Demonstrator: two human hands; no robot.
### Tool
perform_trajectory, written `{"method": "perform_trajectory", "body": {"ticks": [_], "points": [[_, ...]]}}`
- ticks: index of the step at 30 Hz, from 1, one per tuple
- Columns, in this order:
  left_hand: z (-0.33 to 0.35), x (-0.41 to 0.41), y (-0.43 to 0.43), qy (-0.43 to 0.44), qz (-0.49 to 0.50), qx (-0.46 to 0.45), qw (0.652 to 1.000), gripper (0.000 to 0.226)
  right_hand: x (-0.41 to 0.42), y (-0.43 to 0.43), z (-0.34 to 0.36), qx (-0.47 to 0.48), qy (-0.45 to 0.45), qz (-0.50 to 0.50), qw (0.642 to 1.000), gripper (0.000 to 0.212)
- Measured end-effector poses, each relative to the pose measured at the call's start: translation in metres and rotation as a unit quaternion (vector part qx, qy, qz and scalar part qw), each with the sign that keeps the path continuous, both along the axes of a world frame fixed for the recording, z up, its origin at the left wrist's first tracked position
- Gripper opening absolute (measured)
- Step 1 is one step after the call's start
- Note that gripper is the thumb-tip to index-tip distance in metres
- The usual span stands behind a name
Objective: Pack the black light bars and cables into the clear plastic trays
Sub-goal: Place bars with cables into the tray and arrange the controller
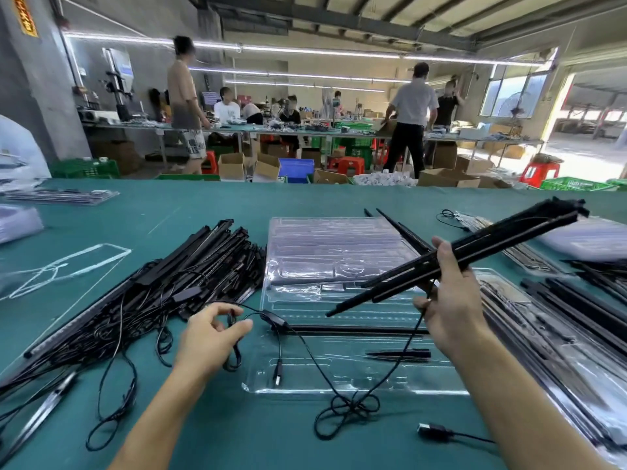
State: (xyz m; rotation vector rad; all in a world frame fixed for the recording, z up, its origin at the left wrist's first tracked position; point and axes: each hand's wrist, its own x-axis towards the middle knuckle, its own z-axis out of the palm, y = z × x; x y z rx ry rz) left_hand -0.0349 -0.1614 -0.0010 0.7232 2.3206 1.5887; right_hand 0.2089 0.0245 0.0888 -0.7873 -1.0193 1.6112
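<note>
The workshop behind was busy, with people standing and sitting at a long bench (pixel 305 128) among cardboard boxes (pixel 444 178) and red stools (pixel 539 171). In front of me lay the green table (pixel 237 205), and on its middle the clear plastic tray (pixel 339 239), open side up. One light bar (pixel 356 330) lay flat in a near channel of that tray, a black spike (pixel 400 353) sat in a slot nearer to me, and a USB plug (pixel 277 376) rested on the tray's left front part.

My right hand (pixel 451 300) was clenched round a bundle of light bars (pixel 492 239), held in the air above the tray's right side, tilted with the far end high to the right and the near tips pointing down to the left. A thin lead hung from that hand to a knotted loop (pixel 353 407) on the table in front of the tray.

My left hand (pixel 210 337) hovered just left of the tray, fingers curled and pinching a looped cable (pixel 234 354), which ran on to an inline controller (pixel 273 318) at the tray's left edge.

To the left lay a loose pile of bars and cables (pixel 190 266). To the right sat filled trays (pixel 559 334), touching the open one.
</note>
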Motion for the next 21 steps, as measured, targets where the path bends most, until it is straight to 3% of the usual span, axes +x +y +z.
{"method": "perform_trajectory", "body": {"ticks": [2,4,6,7,9,11,13,14,16,19,21], "points": [[-0.004,-0.002,-0.003,0.055,0.046,-0.121,0.990,0.056,0.003,0.005,0.001,0.030,-0.029,0.023,0.999,0.034],[-0.005,0.005,-0.003,0.158,0.100,-0.157,0.970,0.078,0.004,0.005,0.001,0.064,-0.079,0.058,0.993,0.034],[0.002,0.018,0.002,0.280,0.107,-0.070,0.951,0.067,0.002,0.001,0.001,0.103,-0.122,0.120,0.980,0.039],[0.009,0.026,0.005,0.292,0.072,-0.002,0.954,0.054,0.000,-0.001,-0.001,0.126,-0.144,0.159,0.969,0.045],[0.025,0.047,0.012,0.174,-0.055,0.104,0.978,0.042,-0.004,-0.011,-0.003,0.181,-0.197,0.221,0.938,0.054],[0.042,0.071,0.020,0.012,-0.169,0.166,0.971,0.052,-0.011,-0.023,-0.008,0.255,-0.235,0.244,0.906,0.035],[0.050,0.090,0.032,-0.084,-0.220,0.178,0.956,0.059,-0.020,-0.032,-0.012,0.350,-0.268,0.236,0.866,0.013],[0.053,0.098,0.038,-0.120,-0.230,0.180,0.949,0.056,-0.025,-0.038,-0.013,0.388,-0.272,0.239,0.848,0.006],[0.056,0.108,0.046,-0.190,-0.210,0.196,0.939,0.041,-0.030,-0.049,-0.015,0.440,-0.277,0.240,0.820,0.021],[0.052,0.108,0.047,-0.248,-0.186,0.224,0.924,0.015,-0.030,-0.052,-0.014,0.475,-0.305,0.256,0.785,0.008],[0.047,0.104,0.044,-0.262,-0.197,0.229,0.917,0.018,-0.026,-0.043,-0.013,0.443,-0.327,0.235,0.801,0.013]]}}
